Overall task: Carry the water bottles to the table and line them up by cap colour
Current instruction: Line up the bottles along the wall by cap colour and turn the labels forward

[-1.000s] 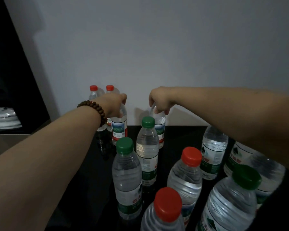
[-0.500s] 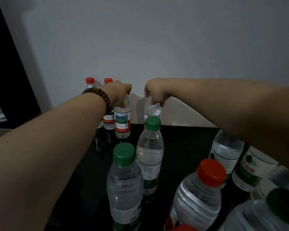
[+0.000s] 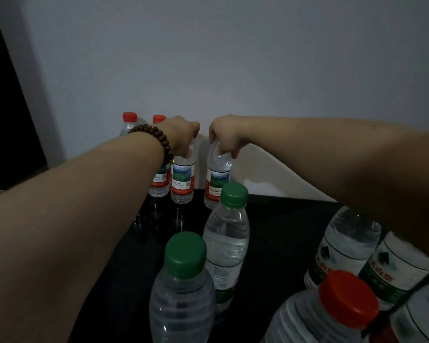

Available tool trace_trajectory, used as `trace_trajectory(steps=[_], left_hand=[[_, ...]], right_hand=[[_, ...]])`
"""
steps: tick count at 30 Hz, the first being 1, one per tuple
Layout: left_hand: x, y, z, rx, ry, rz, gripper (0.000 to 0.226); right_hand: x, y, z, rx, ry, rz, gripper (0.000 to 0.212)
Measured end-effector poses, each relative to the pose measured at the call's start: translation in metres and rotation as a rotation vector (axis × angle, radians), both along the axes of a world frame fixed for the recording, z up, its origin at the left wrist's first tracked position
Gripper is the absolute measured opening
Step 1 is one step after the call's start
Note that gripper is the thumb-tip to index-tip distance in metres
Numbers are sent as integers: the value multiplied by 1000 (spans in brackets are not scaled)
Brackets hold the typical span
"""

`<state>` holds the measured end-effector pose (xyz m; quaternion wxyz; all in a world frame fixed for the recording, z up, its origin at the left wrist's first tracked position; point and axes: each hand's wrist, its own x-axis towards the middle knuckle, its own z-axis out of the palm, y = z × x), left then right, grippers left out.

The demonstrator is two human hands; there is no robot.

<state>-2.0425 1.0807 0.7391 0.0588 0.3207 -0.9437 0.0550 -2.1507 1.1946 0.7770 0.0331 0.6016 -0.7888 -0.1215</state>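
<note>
Red-cap bottles (image 3: 130,117): two, upright at the back left of the table (image 3: 282,231).
Bracelet (image 3: 156,137): brown beads on the left wrist.
Left hand (image 3: 181,137): fingers curled around the top of the left bottle (image 3: 183,181); its cap is hidden.
Right hand (image 3: 224,134): grips the neck of the right bottle (image 3: 217,181), just beside the left one, at the table's back edge.
Green-cap bottles (image 3: 227,233): two, upright, nearer the camera.
Right group (image 3: 344,243): green labels, with one red cap nearest.

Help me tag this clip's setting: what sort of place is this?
Likely a dim indoor room, home or office unclear: a glossy black table stands by a plain white wall, crowded with water bottles.
</note>
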Motion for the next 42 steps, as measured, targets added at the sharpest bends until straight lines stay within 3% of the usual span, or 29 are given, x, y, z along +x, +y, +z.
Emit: trace_trajectory(steps=[12, 31, 34, 37, 39, 42], left_hand=[[-11, -13, -3, -7, 40, -5, 56], [-14, -13, 0, 37, 66, -2, 69], [-11, -6, 0, 64, 91, 18, 65], [-6, 2, -1, 124, 119, 69, 73], [-1, 9, 2, 145, 143, 96, 81], [11, 29, 11, 144, 187, 132, 85]], right_hand=[[-9, -31, -5, -45, -42, -18, 33], [-9, -42, -10, -168, -150, -38, 40], [-12, -35, -12, -279, -277, -73, 49], [-13, -22, -12, -307, -383, -109, 73], [-12, -13, -10, -284, -329, -124, 87], [-6, 10, 2, -297, -218, -119, 82]])
